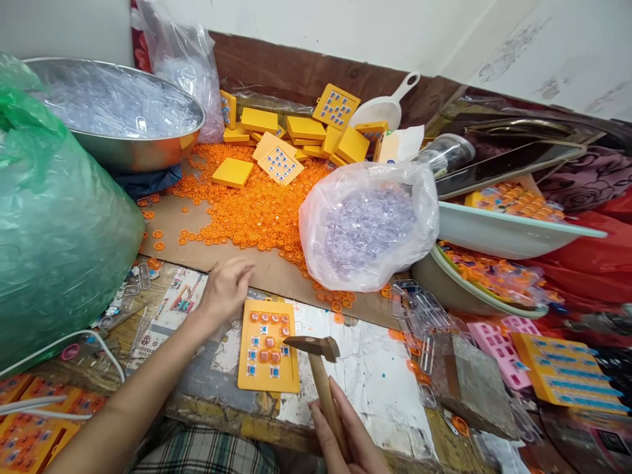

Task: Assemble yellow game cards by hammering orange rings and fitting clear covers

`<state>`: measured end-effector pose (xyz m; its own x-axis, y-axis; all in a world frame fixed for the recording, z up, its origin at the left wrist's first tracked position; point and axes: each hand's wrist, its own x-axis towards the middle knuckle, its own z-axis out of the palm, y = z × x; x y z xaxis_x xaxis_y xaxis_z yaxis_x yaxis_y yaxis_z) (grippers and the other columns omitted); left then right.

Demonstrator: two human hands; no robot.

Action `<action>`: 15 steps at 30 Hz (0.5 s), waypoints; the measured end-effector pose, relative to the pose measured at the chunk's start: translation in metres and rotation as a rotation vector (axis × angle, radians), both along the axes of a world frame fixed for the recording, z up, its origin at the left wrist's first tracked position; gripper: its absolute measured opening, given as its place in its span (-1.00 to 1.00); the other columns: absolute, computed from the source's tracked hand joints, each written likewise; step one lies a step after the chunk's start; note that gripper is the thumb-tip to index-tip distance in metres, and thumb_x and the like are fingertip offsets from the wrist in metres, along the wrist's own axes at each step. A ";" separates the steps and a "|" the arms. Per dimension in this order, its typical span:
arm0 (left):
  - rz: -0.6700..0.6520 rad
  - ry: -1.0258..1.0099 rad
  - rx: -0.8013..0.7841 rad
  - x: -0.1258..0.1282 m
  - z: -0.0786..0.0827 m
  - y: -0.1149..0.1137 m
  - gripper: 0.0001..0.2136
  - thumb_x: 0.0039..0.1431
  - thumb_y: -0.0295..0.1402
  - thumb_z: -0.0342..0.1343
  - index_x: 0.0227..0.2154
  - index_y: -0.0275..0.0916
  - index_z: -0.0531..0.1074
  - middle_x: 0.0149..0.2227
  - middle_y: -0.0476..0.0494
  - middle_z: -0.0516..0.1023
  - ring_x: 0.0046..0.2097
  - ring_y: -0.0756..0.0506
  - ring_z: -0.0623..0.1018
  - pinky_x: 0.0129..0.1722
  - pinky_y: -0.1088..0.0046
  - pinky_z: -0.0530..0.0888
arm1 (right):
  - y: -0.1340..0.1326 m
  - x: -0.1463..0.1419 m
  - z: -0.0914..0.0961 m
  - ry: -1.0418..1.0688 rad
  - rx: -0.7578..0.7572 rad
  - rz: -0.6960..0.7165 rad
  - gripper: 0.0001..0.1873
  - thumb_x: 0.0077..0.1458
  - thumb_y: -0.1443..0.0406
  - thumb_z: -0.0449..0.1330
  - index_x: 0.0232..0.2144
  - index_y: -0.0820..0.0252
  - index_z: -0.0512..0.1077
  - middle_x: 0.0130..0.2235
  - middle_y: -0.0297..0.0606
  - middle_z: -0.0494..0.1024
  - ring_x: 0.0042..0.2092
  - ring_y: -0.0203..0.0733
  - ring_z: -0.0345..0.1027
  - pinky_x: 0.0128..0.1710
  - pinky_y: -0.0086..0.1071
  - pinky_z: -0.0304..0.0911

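Note:
My right hand [358,438] is wrapped round the wooden handle of a hammer [323,388]. The hammer's metal head overlaps the right edge of a flat yellow plastic panel [285,384] on the worktable. Clear orange caps cover several of the panel's positions, while others show small blue-and-white parts. Above the panel's upper left, my left hand [228,286] is closed, with its fingertips curled together near the cardboard edge. Whatever those fingers hold, if anything, is too small or hidden to make out. Beyond them spreads a heap of loose orange caps [261,207].
A bag of clear pieces [368,227] stands right of the heap. Yellow panels [306,128] are piled behind, beside a metal bowl [197,122] of clear parts. A green bag [59,237] bulges at left. A stone block [469,382] and stacked basins [494,230] occupy the right.

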<state>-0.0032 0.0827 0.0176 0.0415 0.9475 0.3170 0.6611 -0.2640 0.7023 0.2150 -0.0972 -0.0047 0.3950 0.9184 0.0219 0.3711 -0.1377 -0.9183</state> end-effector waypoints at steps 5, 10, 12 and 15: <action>-0.057 0.066 -0.020 0.019 -0.009 0.072 -0.80 0.09 -0.57 0.07 -0.26 -0.30 0.54 -0.12 -0.24 0.58 -0.03 -0.18 0.51 0.05 0.26 0.40 | 0.005 0.008 -0.010 0.164 -0.141 -0.008 -0.47 -0.04 0.12 0.31 -0.01 0.19 0.48 0.04 -0.20 0.51 0.07 0.01 0.38 0.12 -0.24 0.22; -0.129 0.086 -0.088 0.025 -0.015 0.071 -0.84 0.10 -0.52 0.09 -0.29 -0.28 0.53 -0.32 -0.13 0.60 -0.26 -0.09 0.55 -0.17 0.39 0.48 | 0.004 0.007 -0.013 0.191 -0.153 -0.104 -0.43 -0.02 0.09 0.30 0.04 0.18 0.44 0.05 -0.17 0.50 0.08 0.02 0.38 0.14 -0.22 0.21; -0.161 0.091 -0.118 0.022 -0.017 0.061 -0.88 0.08 -0.47 0.14 -0.32 -0.27 0.54 -0.39 -0.08 0.57 -0.36 -0.04 0.54 -0.28 0.47 0.49 | 0.005 0.008 -0.013 0.197 -0.174 -0.063 -0.43 -0.03 0.11 0.31 0.03 0.17 0.44 0.06 -0.16 0.50 0.08 0.02 0.38 0.11 -0.25 0.25; -0.178 0.118 -0.125 0.018 -0.022 0.048 -0.89 0.10 -0.44 0.12 -0.37 -0.29 0.55 -0.37 -0.11 0.52 -0.33 -0.05 0.52 -0.28 0.46 0.47 | 0.005 0.006 -0.013 0.178 -0.158 -0.067 -0.42 -0.03 0.08 0.30 0.04 0.16 0.44 0.04 -0.17 0.52 0.07 0.02 0.39 0.04 -0.29 0.33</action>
<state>0.0149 0.1308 -0.0041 0.2410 0.9535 0.1812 0.6915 -0.2997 0.6572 0.2206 -0.0919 -0.0180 0.4401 0.8763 -0.1958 0.1901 -0.3040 -0.9335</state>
